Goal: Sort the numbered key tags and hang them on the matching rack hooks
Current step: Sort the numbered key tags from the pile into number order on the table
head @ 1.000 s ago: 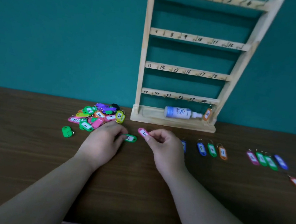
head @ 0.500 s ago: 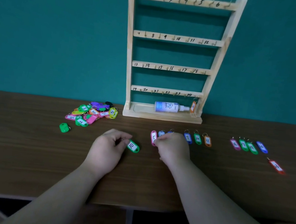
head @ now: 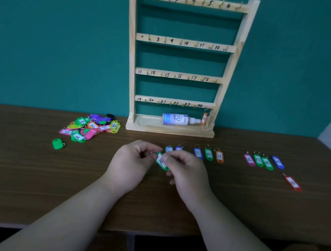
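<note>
A wooden key rack [head: 133,58] with hooks numbered 1 to 24 stands against the teal wall. Only an orange tag [head: 204,119] hangs on it, at the bottom right hook. In front of the rack, my left hand [head: 132,163] and my right hand [head: 186,171] meet over the table. Between them is a green tag marked 10 [head: 161,161]. The left fingers pinch its ring end and the right fingers pinch its body. A pile of mixed coloured tags [head: 90,127] lies to the left.
A white spray bottle [head: 178,120] lies on the rack's base. Sorted tags lie in rows on the table: blue ones [head: 169,148], then blue, green and orange [head: 209,153], and a further group [head: 265,161] at the right. A red tag [head: 292,182] and a lone green tag [head: 58,144] lie apart.
My right hand set the pink tag down by the row and moved left to the green tag 10. My left hand brought that tag up between both hands.
</note>
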